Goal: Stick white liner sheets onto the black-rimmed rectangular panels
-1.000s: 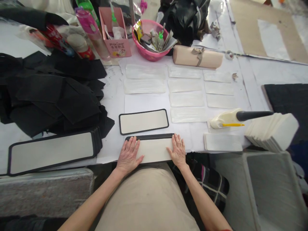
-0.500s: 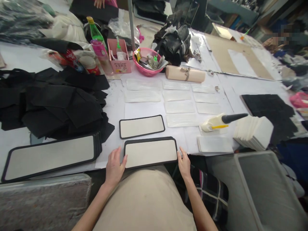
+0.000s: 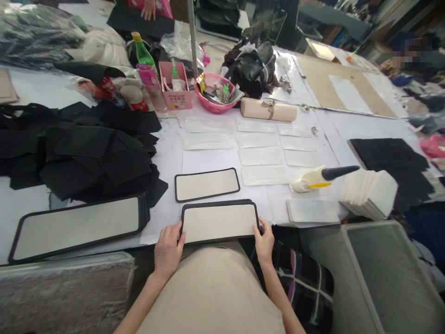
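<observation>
A white rectangular panel with a black rounded border (image 3: 219,223) lies at the table's front edge, on top of at least one more like it. My left hand (image 3: 169,246) is closed on its left end, thumb near the front corner and fingers along the side. At the right end, my right hand (image 3: 263,241) pinches the edge, its thumb on the white face. Just behind lies a smaller black-bordered white panel (image 3: 207,185), flat and touched by neither hand.
A stack of longer bordered panels (image 3: 78,227) and a heap of black pieces (image 3: 86,153) lie left. Clear strips (image 3: 259,157) are laid in rows behind. Rightward are a glue bottle (image 3: 309,180), a brush and white pieces (image 3: 369,192). A co-worker's hand (image 3: 149,9) rests far back.
My right hand has come in from beside the panel and taken hold of its right end. My left hand has closed in on the left end. The view has shifted slightly.
</observation>
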{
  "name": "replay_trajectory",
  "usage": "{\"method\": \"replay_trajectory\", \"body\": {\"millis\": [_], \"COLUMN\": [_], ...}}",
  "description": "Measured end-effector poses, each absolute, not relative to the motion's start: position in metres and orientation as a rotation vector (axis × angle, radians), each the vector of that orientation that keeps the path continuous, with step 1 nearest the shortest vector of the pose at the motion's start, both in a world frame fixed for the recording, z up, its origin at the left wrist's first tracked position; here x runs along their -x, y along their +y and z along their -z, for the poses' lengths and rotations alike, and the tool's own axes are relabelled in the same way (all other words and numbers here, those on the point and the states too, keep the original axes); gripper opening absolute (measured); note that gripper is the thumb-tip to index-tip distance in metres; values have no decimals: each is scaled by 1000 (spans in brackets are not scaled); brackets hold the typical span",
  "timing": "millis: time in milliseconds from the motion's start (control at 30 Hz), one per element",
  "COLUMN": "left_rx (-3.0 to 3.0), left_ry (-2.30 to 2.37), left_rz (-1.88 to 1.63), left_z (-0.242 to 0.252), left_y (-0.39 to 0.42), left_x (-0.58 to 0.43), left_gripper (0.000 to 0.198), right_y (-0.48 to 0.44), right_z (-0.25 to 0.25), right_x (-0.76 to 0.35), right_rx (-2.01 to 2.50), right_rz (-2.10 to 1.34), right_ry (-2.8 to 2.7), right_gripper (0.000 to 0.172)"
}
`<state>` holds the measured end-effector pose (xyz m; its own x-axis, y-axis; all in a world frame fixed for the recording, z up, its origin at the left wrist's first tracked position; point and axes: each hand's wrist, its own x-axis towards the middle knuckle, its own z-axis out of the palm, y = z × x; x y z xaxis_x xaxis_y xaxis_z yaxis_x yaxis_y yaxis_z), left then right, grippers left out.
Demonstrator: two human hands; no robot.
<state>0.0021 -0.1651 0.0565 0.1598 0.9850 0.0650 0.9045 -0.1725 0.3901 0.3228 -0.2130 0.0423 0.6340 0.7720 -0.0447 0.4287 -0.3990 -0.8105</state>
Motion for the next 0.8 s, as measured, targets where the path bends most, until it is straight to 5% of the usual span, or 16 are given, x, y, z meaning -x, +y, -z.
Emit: {"method": "replay_trajectory", "body": {"millis": [233,433,800], "left_rx": [-1665,-972,-973], "left_ry": [1771,1630,1762], "left_rz": [-658,-943,-991], "left_z": [-68,-85,-18], "left_y": [-162,-121,-15], "left_x": [-6,4,8], "left_gripper": [21,35,36], "right_y": [-201,-140,-7], "right_z": [-71,-91,-11], "right_x": [-314,-329,-326], "right_rx": [1991,1765,1943], "right_rz": [-619,-802,-640], "right_ry": [-823,-749,-1307], "right_gripper": [30,40,26]}}
